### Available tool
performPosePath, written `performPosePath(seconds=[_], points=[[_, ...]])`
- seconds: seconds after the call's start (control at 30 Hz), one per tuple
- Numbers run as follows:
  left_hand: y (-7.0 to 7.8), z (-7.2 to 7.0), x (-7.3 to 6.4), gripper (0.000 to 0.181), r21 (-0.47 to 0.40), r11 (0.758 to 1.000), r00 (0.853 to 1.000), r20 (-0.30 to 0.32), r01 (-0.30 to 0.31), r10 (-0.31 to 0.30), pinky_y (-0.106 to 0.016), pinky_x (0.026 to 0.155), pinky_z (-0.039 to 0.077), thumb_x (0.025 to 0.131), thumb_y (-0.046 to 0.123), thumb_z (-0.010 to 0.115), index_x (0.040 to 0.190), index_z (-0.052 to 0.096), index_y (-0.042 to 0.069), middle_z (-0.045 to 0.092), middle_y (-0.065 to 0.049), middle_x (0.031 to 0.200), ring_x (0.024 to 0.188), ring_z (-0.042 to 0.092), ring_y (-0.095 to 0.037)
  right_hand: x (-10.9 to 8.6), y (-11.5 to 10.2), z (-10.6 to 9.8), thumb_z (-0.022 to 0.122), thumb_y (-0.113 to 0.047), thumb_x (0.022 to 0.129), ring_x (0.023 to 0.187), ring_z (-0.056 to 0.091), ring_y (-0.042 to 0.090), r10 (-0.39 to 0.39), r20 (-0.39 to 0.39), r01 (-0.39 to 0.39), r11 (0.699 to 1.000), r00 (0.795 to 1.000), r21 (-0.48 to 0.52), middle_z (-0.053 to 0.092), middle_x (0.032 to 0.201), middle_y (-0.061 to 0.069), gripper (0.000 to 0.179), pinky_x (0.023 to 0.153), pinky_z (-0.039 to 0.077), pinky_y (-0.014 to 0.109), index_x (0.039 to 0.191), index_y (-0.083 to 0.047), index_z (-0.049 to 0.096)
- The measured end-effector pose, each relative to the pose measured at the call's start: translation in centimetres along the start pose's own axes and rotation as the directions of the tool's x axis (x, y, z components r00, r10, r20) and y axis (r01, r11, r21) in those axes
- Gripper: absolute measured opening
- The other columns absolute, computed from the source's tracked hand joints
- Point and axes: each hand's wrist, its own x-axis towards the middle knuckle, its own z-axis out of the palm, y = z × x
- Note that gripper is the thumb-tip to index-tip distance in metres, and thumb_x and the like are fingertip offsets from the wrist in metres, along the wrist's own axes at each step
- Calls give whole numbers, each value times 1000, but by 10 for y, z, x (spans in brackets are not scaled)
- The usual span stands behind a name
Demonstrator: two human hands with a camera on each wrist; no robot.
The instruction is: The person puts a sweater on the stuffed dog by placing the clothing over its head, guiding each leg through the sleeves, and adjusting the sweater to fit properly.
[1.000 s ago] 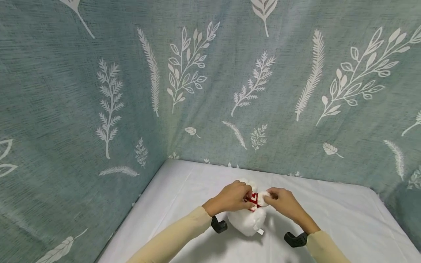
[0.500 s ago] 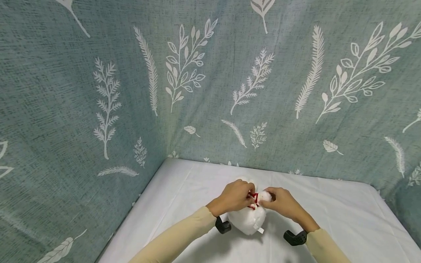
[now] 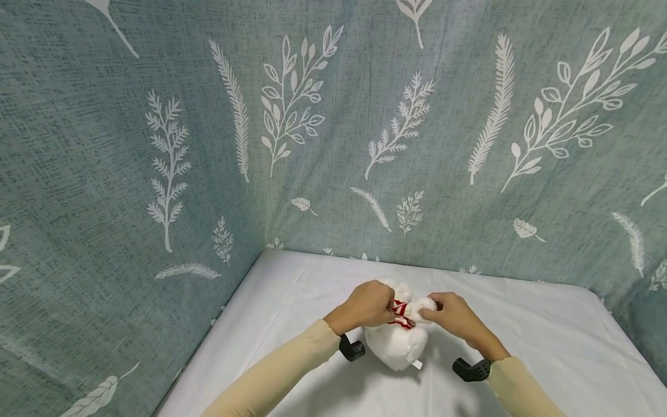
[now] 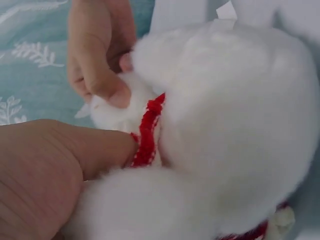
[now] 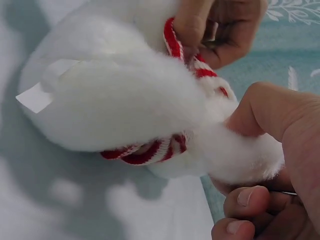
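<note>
A fluffy white plush toy point(image 3: 393, 350) lies on the white-covered surface, its rounded body towards the person. Around it runs a red-and-white striped knitted piece point(image 5: 162, 150), partly hidden by fur and fingers. My left hand point(image 3: 367, 304) pinches the edge of this knit between thumb and fingers; in the left wrist view its thumb presses against the red band point(image 4: 146, 135). On the toy's right side, my right hand point(image 3: 457, 315) holds a small stuffed limb, thumb on top and fingers beneath. A white fabric label point(image 5: 36, 97) sticks out from the body.
A white sheet point(image 3: 292, 289) covers the surface under the toy. Green-blue curtains point(image 3: 333, 220) with white leaf prints stand behind it and along the left. Black wrist-worn devices point(image 3: 471, 369) sit below both wrists.
My left hand has drawn the knit slightly back, and more of the red-and-white edge shows. The toy and my right hand have shifted a little to the right.
</note>
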Motion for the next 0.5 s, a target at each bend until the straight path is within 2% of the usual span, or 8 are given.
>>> performPosePath(seconds=[0.1, 0.2, 0.3, 0.4, 0.5], points=[[-3, -2, -1, 26, 0, 1000, 1000, 23, 8, -8, -21, 48, 36, 79, 17, 79, 66, 58, 21, 48, 12, 59, 56, 44, -4, 1, 1, 1, 74, -23, 94, 75, 51, 16, 12, 10, -12, 1000, 1000, 17, 59, 80, 2, 17, 65, 43, 31, 91, -8, 67], [-4, -2, -1, 19, -19, 1000, 999, 30, -12, 12, -20, 51, 38, 82, 16, 79, 73, 62, 19, 53, 12, 64, 59, 47, -4, 0, 1, 4, 75, -26, 95, 78, 56, 16, 12, 9, -12, 999, 1000, 37, 64, 85, 2, 19, 67, 46, 31, 99, -8, 69], [-5, 0, -1, 12, -37, 998, 999, 7, -48, 48, -19, 56, 40, 88, 19, 77, 88, 66, 16, 57, 11, 73, 65, 50, -4, 0, 0, 6, 78, -29, 92, 83, 60, 17, -6, 2, 6, 998, 1000, 61, 68, 92, 2, 28, 71, 50, 31, 109, -9, 70], [-4, 3, -1, 19, -41, 995, 996, -30, -86, 85, -21, 60, 42, 91, 23, 77, 105, 65, 17, 61, 9, 81, 71, 52, -5, 0, -1, 7, 81, -31, 89, 87, 63, 19, -35, 5, 34, 995, 999, 90, 70, 97, 3, 36, 73, 53, 33, 114, -8, 70], [-2, 6, 0, 20, -25, 993, 992, -53, -116, 114, -21, 62, 43, 93, 26, 76, 109, 65, 21, 63, 8, 85, 76, 55, -6, -1, -2, 8, 82, -32, 89, 87, 65, 20, -60, 21, 58, 992, 998, 113, 71, 97, 4, 38, 73, 55, 34, 114, -6, 69]])
